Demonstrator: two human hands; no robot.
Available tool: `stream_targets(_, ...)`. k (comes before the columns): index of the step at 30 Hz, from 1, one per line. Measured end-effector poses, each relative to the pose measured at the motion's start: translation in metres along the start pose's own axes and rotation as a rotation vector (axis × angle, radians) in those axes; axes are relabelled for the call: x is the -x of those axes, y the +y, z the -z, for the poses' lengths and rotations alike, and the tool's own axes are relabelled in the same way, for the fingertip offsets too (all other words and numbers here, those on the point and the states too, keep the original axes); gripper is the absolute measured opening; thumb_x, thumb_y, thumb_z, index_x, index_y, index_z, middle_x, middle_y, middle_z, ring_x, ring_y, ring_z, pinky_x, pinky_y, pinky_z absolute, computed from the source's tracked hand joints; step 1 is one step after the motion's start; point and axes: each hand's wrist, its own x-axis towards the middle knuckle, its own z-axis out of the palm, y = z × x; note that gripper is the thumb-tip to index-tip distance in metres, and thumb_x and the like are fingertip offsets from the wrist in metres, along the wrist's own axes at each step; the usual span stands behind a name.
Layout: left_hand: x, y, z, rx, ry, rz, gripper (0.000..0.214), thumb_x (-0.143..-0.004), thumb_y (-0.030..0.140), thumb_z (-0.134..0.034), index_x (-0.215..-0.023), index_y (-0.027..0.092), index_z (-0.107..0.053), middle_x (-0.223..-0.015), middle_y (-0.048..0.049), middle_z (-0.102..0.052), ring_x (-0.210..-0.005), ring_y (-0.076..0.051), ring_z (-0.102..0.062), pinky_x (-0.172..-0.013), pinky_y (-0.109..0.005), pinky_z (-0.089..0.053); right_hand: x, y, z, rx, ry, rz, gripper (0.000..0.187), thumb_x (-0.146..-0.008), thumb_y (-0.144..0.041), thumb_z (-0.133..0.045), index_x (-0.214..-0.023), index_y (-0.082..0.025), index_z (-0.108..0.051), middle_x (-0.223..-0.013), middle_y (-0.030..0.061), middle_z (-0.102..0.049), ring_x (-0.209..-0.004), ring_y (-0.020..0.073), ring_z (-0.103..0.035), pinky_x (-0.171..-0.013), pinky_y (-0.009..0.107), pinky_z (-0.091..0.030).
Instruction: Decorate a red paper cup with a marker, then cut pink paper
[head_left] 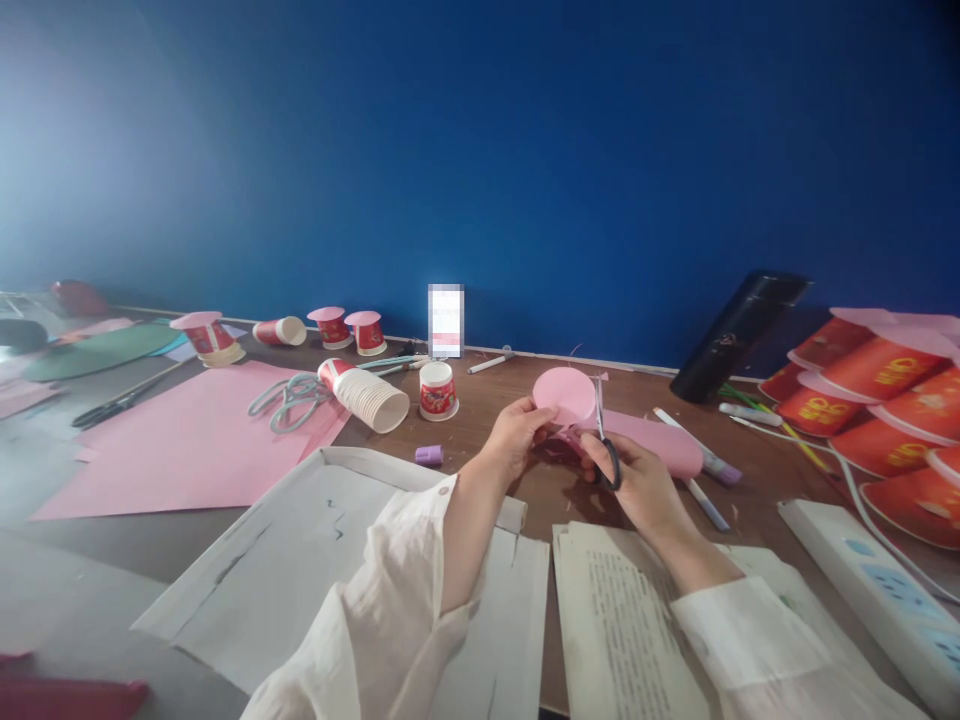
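Between the fingers of my left hand [519, 437] is a round piece of pink paper [564, 395], held up above the desk. My right hand [645, 478] is closed on a pair of scissors [613, 465] with black handles. Their blades point upward at the right edge of the pink circle, where a small strip of paper sticks out. Behind and below my right hand lies a rolled sheet of pink paper [667, 445]. A red-and-white paper cup [438, 392] stands upside down to the left of my hands.
Stacked paper cups [371, 395] lie at the left beside pink sheets [187, 440]. Red cups with pink discs [870, 370] are piled at the right, near a black bottle [739, 335] and a power strip [870, 590]. Printed pages [622, 620] and a large white sheet [285, 560] lie in front.
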Motion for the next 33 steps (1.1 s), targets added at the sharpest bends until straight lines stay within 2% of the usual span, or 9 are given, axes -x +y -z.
stream_targets(9, 0.0035, 0.0023, -0.0023, 0.004, -0.017, -0.014, 0.031, -0.061, 0.030, -0.083, -0.080, 0.015, -0.063, -0.060, 0.0034, -0.054, -0.048, -0.005, -0.038, -0.050, -0.021, -0.028, -0.0028, 0.0079, 0.0011, -0.033, 0.017, -0.023, 0.038, -0.081, -0.055, -0.067, -0.091, -0.019, -0.074, -0.063, 0.0001, -0.066, -0.064, 0.0173, -0.058, -0.060, 0.027, -0.043)
stream_targets(16, 0.0051, 0.0032, -0.0026, -0.019, -0.037, -0.004, 0.033, -0.061, 0.034, -0.083, -0.077, 0.016, -0.061, -0.056, 0.0052, -0.049, -0.048, -0.005, -0.038, -0.051, -0.022, -0.028, -0.0005, 0.0016, 0.0019, -0.016, 0.021, -0.018, 0.037, -0.081, -0.056, -0.065, -0.078, -0.019, -0.071, -0.061, -0.0002, -0.065, -0.062, 0.0159, -0.056, -0.060, 0.027, -0.042)
stream_targets(23, 0.0029, 0.0021, -0.0025, -0.006, -0.042, -0.024, 0.034, -0.059, 0.033, -0.085, -0.075, 0.015, -0.061, -0.055, 0.0044, -0.050, -0.049, -0.006, -0.039, -0.051, -0.022, -0.029, -0.0007, 0.0034, 0.0019, -0.014, 0.018, 0.013, 0.033, -0.082, -0.052, -0.066, -0.077, -0.020, -0.069, -0.060, -0.0013, -0.063, -0.062, 0.0153, -0.056, -0.060, 0.026, -0.042)
stream_targets(33, 0.0084, 0.0057, -0.0059, 0.020, -0.048, 0.006, 0.030, -0.061, 0.030, -0.083, -0.076, 0.016, -0.061, -0.054, 0.0045, -0.049, -0.050, -0.006, -0.041, -0.052, -0.020, -0.033, -0.0011, 0.0026, 0.0021, -0.012, 0.006, 0.030, 0.040, -0.083, -0.059, -0.063, -0.069, -0.021, -0.065, -0.060, -0.0008, -0.063, -0.061, 0.0150, -0.056, -0.059, 0.026, -0.042)
